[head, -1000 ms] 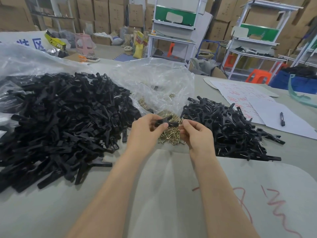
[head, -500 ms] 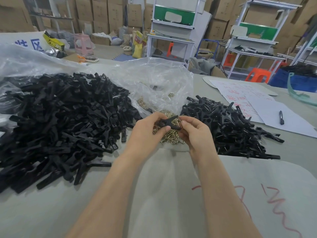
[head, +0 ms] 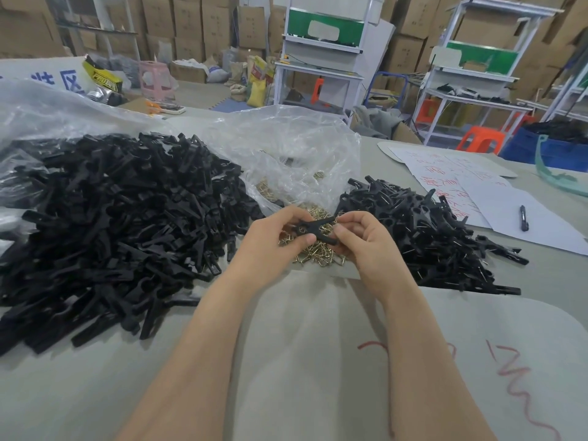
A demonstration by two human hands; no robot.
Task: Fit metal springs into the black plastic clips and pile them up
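Note:
Both hands hold one black plastic clip [head: 315, 229] above a small heap of brass-coloured metal springs [head: 318, 251]. My left hand [head: 273, 241] pinches the clip's left end between thumb and fingers. My right hand [head: 366, 243] grips its right part, where the two arms spread apart. A big pile of loose black clip halves [head: 114, 224] covers the table on the left. A smaller pile of black clips with metal springs showing [head: 426, 230] lies on the right, just behind my right hand.
A crumpled clear plastic bag [head: 286, 154] with more springs stands behind the hands. White papers with red writing [head: 461, 176] and a black pen [head: 523, 218] lie at the right. A pale cloth [head: 318, 345] with red marks covers the near table. Shelves and boxes stand far behind.
The hands have stayed over the spring heap. The clip has turned between the fingers and its arms now show spread to the right. The view has shifted slightly.

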